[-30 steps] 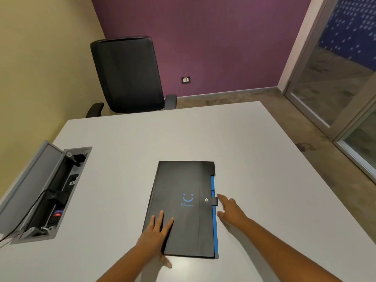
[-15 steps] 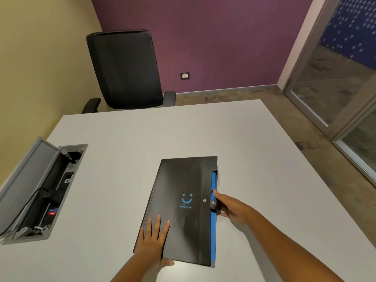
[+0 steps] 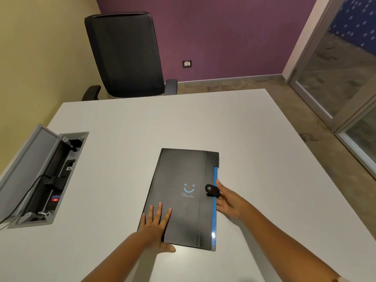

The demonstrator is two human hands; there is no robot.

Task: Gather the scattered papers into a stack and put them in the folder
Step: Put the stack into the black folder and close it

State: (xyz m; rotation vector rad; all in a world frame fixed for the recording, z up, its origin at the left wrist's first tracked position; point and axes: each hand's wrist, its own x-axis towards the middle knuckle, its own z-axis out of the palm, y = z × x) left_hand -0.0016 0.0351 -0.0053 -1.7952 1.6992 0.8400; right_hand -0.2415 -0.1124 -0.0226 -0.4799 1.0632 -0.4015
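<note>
Since half a second ago, clasp tab [image 3: 211, 190] flipped onto folder [image 3: 181, 200], right hand [image 3: 228, 202] slack beside, left hand [image 3: 155, 224] flat; closing step, next press snap shut.

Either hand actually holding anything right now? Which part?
Nothing is gripped. The left hand presses flat on the folder at its near-left corner; the right hand lies open beside the snap tab.
</note>
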